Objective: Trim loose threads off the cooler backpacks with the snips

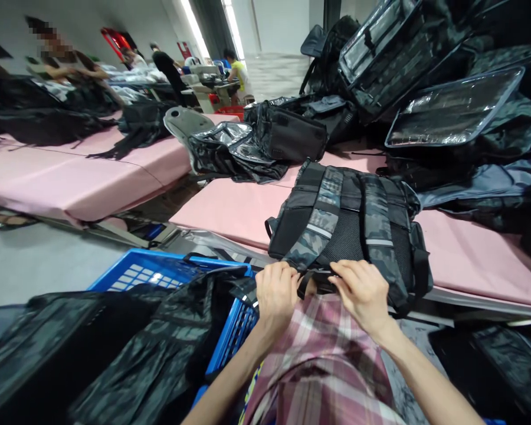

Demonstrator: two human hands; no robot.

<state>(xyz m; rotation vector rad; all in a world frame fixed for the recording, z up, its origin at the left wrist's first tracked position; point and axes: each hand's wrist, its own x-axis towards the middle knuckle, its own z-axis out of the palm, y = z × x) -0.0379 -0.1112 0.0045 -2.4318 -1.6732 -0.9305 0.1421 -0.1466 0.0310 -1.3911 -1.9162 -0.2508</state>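
Note:
A camouflage backpack lies back-side up on the pink table in front of me, its straps and mesh panel facing up. My left hand is closed on the near edge of the backpack at the base of the left strap. My right hand grips the same near edge beside it, fingers curled over the black webbing. Both hands sit close together at the table's front edge, above my plaid shirt.
A blue plastic crate at my lower left holds dark bags. More backpacks and clear-fronted bags are piled at the back and right of the table. A second pink table stands left, with other people working behind it.

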